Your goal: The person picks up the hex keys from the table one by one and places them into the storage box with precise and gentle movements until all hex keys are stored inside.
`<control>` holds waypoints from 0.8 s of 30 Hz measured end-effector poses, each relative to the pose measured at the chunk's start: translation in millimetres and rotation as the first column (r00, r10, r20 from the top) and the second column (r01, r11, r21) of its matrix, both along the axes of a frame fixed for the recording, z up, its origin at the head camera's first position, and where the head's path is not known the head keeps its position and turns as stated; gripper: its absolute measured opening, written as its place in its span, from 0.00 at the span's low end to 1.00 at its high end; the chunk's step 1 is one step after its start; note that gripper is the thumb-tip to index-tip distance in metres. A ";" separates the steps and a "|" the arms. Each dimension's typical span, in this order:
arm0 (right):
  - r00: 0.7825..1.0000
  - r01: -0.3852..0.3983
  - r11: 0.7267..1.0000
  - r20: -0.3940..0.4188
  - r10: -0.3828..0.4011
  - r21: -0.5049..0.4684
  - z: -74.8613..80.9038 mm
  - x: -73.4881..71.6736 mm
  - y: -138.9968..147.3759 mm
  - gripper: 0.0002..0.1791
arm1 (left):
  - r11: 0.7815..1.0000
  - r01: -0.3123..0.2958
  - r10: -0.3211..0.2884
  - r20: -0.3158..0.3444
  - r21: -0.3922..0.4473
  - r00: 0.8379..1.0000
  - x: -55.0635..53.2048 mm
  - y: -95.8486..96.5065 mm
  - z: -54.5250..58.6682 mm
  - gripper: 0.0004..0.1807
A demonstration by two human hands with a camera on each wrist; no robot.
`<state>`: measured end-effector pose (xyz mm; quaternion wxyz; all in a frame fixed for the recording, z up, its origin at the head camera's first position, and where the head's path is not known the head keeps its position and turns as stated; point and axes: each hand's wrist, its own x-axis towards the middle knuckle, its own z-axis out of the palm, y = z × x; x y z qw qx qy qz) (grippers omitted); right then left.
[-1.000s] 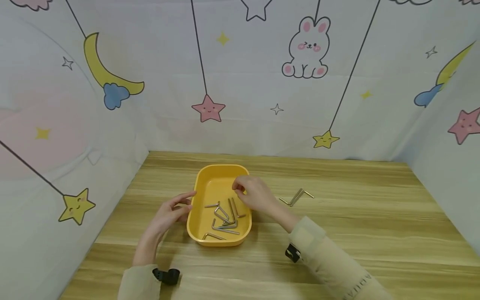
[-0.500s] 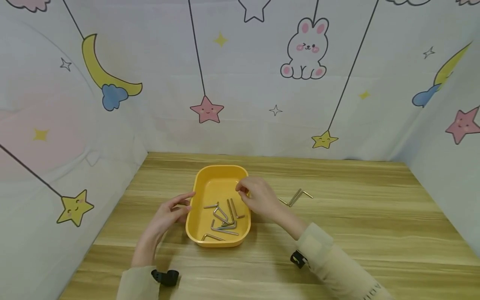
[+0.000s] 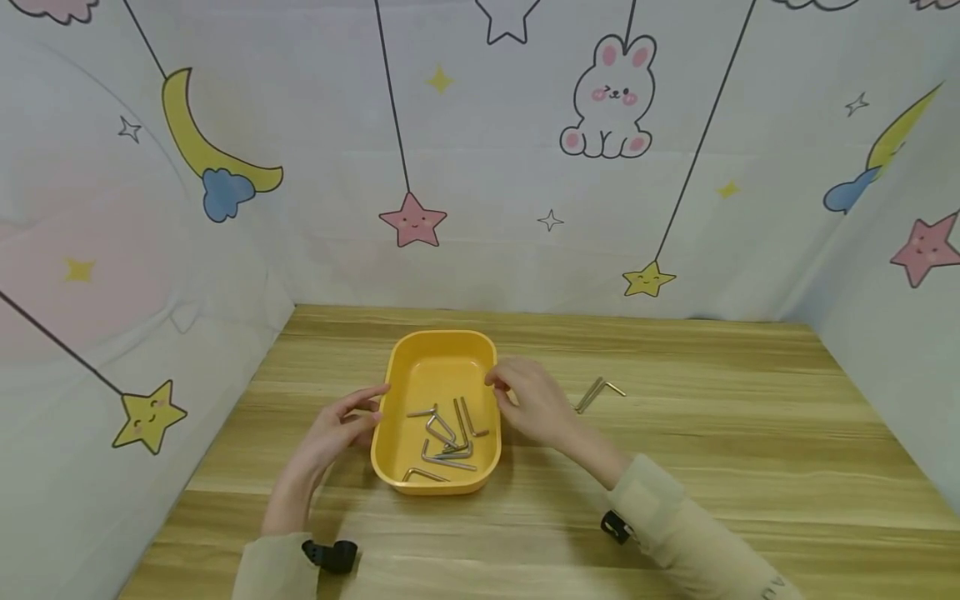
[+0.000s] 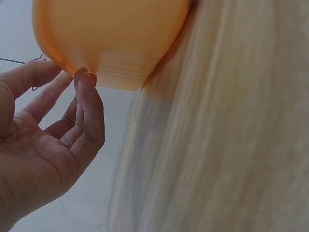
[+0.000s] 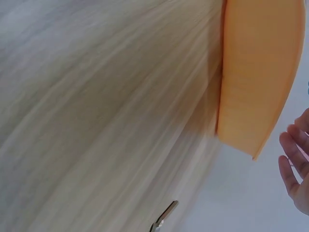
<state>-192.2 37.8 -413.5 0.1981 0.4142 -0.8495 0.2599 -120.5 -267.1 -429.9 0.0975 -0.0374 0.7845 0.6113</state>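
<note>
A yellow rectangular tray [image 3: 442, 373] sits on the wooden table. Several L-shaped hex keys [image 3: 461, 423] lie loose in its near half. My left hand [image 3: 337, 429] is at the tray's left side; the left wrist view has its fingertips [image 4: 84, 72] against the tray's rim [image 4: 58, 60], fingers softly bent. At the right rim, my right hand [image 3: 534, 404] hovers with loosely curled fingers and nothing visible in them. In the right wrist view that hand [image 5: 297, 162] is apart from the tray's outer wall [image 5: 256, 72]. More hex keys [image 3: 615, 388] lie on the table beyond it, partly hidden.
The wooden tabletop [image 3: 720, 433] extends to the right and in front of the tray. A white cloth [image 3: 487, 267] printed with stars, moons and a rabbit hangs behind and at both sides. Black wrist cameras [image 3: 333, 557] are strapped on both wrists.
My right hand has drawn back rightward from over the tray to its right rim, now covering part of the hex keys on the table. The left hand and tray stay put.
</note>
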 end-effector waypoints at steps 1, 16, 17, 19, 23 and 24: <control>1.000 0.002 1.000 -0.004 -0.002 0.001 -0.9 -0.2 1.8 0.07 | 1.000 -0.002 0.002 0.001 0.001 1.000 0.0 0.1 0.2 0.28; 0.998 0.015 0.999 -0.069 -0.011 0.047 -12.0 -1.6 22.8 0.09 | 1.000 -0.006 0.006 0.012 0.003 1.000 -0.2 0.3 1.2 0.27; 0.997 0.022 0.998 -0.069 -0.018 0.054 -13.2 -1.7 24.2 0.08 | 1.000 -0.004 0.004 0.010 0.005 1.000 0.0 0.2 1.1 0.27; 0.998 0.034 0.997 -0.059 -0.030 0.064 -14.7 -1.4 26.9 0.09 | 1.000 0.002 -0.002 0.005 0.009 1.000 0.4 0.0 0.9 0.28; 0.998 0.053 0.996 -0.044 -0.049 0.077 -17.6 -1.7 32.7 0.09 | 1.000 0.013 -0.013 -0.007 0.011 1.000 1.3 -0.2 0.6 0.28; 0.998 0.053 0.996 -0.041 -0.050 0.077 -18.3 -1.8 34.0 0.09 | 1.000 0.014 -0.014 -0.008 0.013 1.000 1.5 -0.2 0.6 0.28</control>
